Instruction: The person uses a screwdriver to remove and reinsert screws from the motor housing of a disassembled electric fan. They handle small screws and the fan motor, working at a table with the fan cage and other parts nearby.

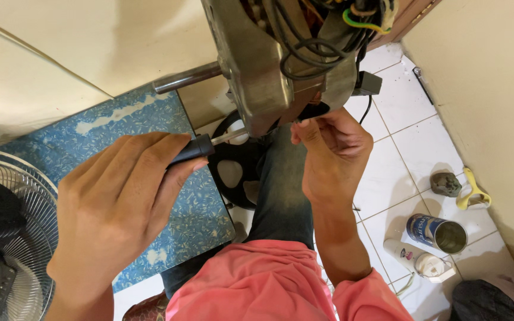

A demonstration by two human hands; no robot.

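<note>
My left hand (117, 205) grips the black handle of a screwdriver (200, 146), and its metal shaft points right into the lower edge of a grey metal fan motor housing (257, 71). Several black wires and a yellow-green one (322, 35) spill from the open back of the housing. My right hand (331, 157) is closed on the underside of the motor, pinching a small dark part there. The housing sits on a metal pole (185, 77) that runs off to the left. My legs in jeans and a pink shirt show below.
A blue patterned mat (150, 119) covers the floor at left, with a wire fan guard (13, 232) on its edge. A black round fan base (233, 172) lies under the motor. On the white tiles at right stand an open tin can (438, 233), a stone (445, 184), a yellow tool (473, 193) and a white tube (411, 254).
</note>
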